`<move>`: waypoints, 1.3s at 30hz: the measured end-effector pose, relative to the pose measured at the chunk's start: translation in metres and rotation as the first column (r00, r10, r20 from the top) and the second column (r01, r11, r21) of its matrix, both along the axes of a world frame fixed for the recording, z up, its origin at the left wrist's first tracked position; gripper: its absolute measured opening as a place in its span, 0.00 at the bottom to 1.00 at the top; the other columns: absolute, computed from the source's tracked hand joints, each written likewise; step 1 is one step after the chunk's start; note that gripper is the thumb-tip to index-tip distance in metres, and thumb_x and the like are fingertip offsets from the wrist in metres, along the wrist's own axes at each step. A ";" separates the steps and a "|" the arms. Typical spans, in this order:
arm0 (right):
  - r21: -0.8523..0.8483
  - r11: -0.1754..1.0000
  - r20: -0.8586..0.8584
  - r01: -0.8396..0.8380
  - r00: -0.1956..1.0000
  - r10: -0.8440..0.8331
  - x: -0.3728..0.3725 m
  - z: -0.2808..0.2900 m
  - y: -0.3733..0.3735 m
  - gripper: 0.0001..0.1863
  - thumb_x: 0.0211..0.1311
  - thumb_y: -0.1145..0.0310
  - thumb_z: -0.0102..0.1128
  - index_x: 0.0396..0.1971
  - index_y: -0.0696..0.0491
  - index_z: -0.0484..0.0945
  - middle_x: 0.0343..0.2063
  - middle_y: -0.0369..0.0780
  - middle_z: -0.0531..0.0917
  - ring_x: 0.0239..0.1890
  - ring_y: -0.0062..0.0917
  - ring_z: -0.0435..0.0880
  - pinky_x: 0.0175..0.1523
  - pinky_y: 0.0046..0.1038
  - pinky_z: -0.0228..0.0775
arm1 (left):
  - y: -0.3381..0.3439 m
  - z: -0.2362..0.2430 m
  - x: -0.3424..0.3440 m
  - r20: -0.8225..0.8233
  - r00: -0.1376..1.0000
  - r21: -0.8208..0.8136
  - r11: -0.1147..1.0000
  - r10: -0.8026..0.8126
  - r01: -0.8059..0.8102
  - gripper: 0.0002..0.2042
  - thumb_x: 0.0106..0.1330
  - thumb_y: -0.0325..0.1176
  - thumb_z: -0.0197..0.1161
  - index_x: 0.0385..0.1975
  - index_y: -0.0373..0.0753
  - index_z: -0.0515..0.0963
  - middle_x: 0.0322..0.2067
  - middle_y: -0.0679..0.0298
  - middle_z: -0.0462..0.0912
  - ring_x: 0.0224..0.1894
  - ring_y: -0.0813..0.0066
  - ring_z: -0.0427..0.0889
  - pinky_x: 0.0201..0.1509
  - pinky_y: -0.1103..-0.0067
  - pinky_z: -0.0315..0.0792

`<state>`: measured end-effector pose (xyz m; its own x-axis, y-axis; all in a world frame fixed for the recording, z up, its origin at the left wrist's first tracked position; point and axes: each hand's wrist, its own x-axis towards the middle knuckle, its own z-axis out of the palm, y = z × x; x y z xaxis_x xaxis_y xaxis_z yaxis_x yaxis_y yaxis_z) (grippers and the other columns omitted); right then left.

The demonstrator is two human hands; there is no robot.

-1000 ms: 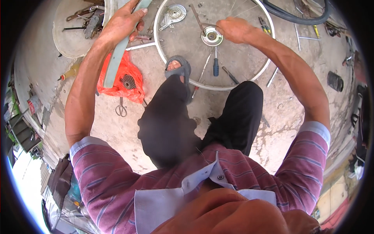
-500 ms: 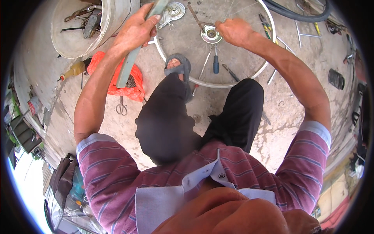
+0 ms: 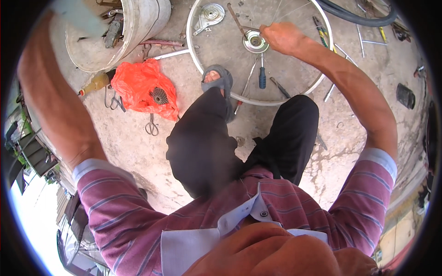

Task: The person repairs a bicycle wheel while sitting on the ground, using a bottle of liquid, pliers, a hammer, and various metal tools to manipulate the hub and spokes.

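Observation:
A pale flat metal bar (image 3: pixel 80 17), smeared by motion, is raised at the upper left in my left hand (image 3: pixel 44 20), which is dim at the picture's rim. My right hand (image 3: pixel 282 37) is closed round a slim metal rod (image 3: pixel 252 29), its far end at the edge of the wheel hub (image 3: pixel 256 42). This hub sits in the middle of a bicycle wheel rim (image 3: pixel 258 102) lying on the ground, with only a few thin spokes showing. Inside the rim lie a rusty bar (image 3: pixel 235 18), a blue-handled screwdriver (image 3: pixel 262 78) and a round brake plate (image 3: pixel 209 16).
A white bucket (image 3: pixel 146 27) of metal parts lies at the upper left. Near it are a red plastic bag (image 3: pixel 131 80) with a sprocket cluster (image 3: pixel 159 95), a yellowish bottle (image 3: pixel 95 84) and scissors (image 3: pixel 152 126). Pliers (image 3: pixel 319 28) and a black tyre (image 3: pixel 357 19) lie rightward. My sandalled foot (image 3: pixel 216 78) is beside the rim.
My left hand has swung up and left with the flat bar, away from over the red bag, uncovering the bag. My right hand keeps its place at the hub. The whole view has shifted slightly.

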<state>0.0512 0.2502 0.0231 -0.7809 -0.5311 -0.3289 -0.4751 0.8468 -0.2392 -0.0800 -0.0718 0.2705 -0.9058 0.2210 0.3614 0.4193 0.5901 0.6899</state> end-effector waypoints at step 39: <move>0.093 0.993 -0.133 -0.077 0.987 0.089 0.004 0.004 0.000 0.07 0.61 0.72 0.57 0.37 0.56 0.80 0.26 0.47 0.88 0.31 0.41 0.90 0.34 0.38 0.82 | 0.033 -0.111 0.057 0.845 0.534 -0.156 0.949 -0.015 0.273 0.13 0.79 0.41 0.51 0.48 0.36 0.72 0.25 0.65 0.76 0.20 0.77 0.72 0.24 0.78 0.69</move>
